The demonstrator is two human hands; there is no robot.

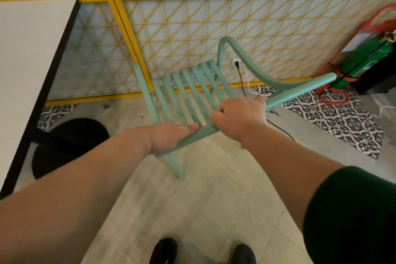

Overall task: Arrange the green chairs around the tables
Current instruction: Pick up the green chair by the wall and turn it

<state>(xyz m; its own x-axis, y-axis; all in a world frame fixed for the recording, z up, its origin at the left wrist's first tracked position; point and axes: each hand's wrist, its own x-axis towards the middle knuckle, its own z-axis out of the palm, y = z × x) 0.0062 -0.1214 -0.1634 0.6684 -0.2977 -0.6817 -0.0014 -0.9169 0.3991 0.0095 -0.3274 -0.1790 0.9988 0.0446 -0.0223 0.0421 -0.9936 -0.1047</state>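
Observation:
A pale green slatted chair (188, 94) hangs tilted in front of me above the floor, its curved back pointing right. My left hand (171, 137) grips the near edge of the seat frame, fingers under it. My right hand (240, 118) is closed around the seat's right corner where the back begins. One chair leg (176, 167) points down toward the tiles without clearly touching them. A white table (27, 66) with a black edge stands at the left, beside the chair.
A yellow lattice panel (192, 38) runs along the wall behind the chair. A green cylinder (366, 60) in a red stand sits at the right, with cables on the patterned tiles. The table's round black base (70, 146) lies at lower left. My shoes show at the bottom.

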